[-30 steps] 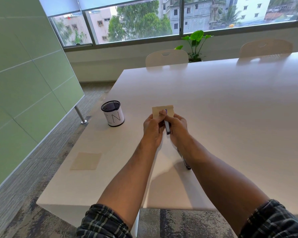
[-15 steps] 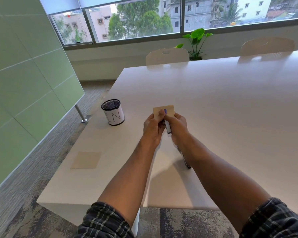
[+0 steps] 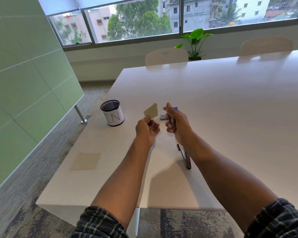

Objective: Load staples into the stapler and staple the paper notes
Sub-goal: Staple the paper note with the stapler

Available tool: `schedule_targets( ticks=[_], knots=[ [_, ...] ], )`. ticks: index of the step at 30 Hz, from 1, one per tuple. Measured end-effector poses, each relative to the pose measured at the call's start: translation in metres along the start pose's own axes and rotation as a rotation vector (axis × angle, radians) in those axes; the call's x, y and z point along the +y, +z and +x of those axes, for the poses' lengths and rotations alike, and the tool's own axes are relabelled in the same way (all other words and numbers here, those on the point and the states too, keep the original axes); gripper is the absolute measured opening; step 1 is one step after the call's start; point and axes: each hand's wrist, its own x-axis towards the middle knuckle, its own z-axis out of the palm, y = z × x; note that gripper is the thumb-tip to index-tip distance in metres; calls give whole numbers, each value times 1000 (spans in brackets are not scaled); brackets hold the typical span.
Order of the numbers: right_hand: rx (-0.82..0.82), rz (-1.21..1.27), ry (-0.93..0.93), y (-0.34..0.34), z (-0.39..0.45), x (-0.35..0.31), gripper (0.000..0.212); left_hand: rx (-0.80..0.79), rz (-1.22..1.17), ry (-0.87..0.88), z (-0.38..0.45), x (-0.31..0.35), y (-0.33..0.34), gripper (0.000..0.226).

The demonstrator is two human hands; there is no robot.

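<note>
A long white bench point(image 3: 230, 107) fills the room, with two pale chairs point(image 3: 166, 56) pushed in along its far side and a leafy green plant point(image 3: 195, 40) standing between them. Behind them a wide window point(image 3: 138, 19) shows trees and buildings in daylight, with a blind point(image 3: 64, 6) partly drawn at its left end. Pale green wall panels point(image 3: 24, 74) line the left side above grey streaked carpet point(image 3: 46, 152).
</note>
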Motion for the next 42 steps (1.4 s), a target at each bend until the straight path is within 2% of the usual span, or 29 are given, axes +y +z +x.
schedule_targets(
  ticks=[2,4,6,11,14,18,21,24,26,29,30,39,42],
  knots=[
    [-5,-2,1,0,-1,1,61,-66,7,-68,-2,0,0,31],
    [-11,-66,-3,-1,0,4,39,-145,62,-122,-5,-2,0,34],
    [-34,-122,-5,0,-2,4,29,-228,142,-155,-9,-3,1,33],
    [-115,-142,60,-3,-5,0,24,-359,237,-201,-7,-2,-5,35],
    [-112,-124,37,-6,-5,2,22,-421,290,-196,-7,1,-7,35],
    [-76,-79,20,-10,-2,3,29,-304,349,-111,-5,5,-9,32],
    [-49,-77,15,-16,2,0,32,-216,247,5,0,7,-16,41],
    [-9,-92,28,-19,5,-2,28,-221,135,29,3,11,-23,54],
    [9,-106,49,-20,7,-2,25,-196,179,75,4,10,-23,44],
    [2,-150,61,-20,8,-1,23,-171,268,162,5,6,-22,13],
    [-4,-164,60,-19,7,-1,22,-167,289,175,6,4,-22,11],
    [-27,-228,20,-16,1,-2,28,-138,344,219,4,-2,-18,30],
    [-13,-251,34,-15,0,-2,35,-144,317,198,5,-2,-18,23]
  ],
)
